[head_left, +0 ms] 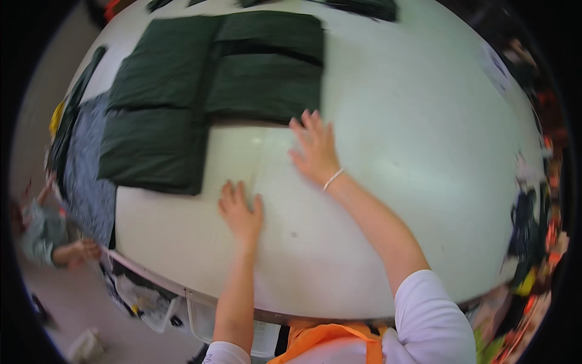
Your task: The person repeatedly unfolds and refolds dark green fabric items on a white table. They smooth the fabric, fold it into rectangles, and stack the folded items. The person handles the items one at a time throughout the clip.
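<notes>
Dark green folded fabric pieces (160, 67) lie in stacks on the far left of the white table (418, 158). My right hand (316, 148) has its fingers spread, the tips at the near right corner of the right-hand folded fabric stack (264, 91). Just right of the nearest folded fabric stack (151, 148), my left hand (240, 209) rests over the bare tabletop with its fingers apart. Neither hand holds anything. Both are slightly smeared by motion.
A grey-blue sheet (91, 164) lies along the left table edge beside a long dark strip (79, 97). More dark fabric (364, 7) is at the far edge. At the left, another person's hand (85, 249) shows beside the table. White baskets (145, 300) stand below the near edge.
</notes>
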`<state>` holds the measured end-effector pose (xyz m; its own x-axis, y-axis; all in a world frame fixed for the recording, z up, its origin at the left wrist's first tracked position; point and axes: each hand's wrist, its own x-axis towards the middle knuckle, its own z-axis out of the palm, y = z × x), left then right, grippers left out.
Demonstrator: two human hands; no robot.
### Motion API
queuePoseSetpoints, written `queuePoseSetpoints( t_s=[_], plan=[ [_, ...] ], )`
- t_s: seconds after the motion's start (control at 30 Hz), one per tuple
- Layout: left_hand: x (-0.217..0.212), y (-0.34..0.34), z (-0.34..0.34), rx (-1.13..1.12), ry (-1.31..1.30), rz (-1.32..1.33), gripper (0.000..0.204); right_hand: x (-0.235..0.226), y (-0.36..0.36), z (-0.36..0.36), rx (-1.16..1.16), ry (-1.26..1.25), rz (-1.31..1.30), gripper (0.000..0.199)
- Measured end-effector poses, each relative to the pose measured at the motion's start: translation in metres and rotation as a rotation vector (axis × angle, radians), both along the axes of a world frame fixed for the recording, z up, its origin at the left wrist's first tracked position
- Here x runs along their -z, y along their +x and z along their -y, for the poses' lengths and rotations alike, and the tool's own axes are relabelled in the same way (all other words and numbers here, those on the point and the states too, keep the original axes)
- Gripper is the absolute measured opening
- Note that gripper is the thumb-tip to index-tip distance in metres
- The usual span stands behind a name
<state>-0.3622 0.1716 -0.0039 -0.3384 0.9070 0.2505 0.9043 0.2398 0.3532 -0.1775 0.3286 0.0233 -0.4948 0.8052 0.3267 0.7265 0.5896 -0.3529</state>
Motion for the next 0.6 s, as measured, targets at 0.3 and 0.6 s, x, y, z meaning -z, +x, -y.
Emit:
queuePoseSetpoints(
  t_s=[0.3, 0.6],
  plan=[
    [0.012, -0.019, 0.028, 0.081, -0.058, -0.351, 0.040, -0.008, 0.349, 0.396, 0.498, -0.298, -0.133, 0.038],
    [0.006, 0.374, 0.220, 0.582, -0.137, -0.178, 0.046, 0.131, 0.728, 0.737, 1.895, -0.275, -0.316, 0.019]
  ],
)
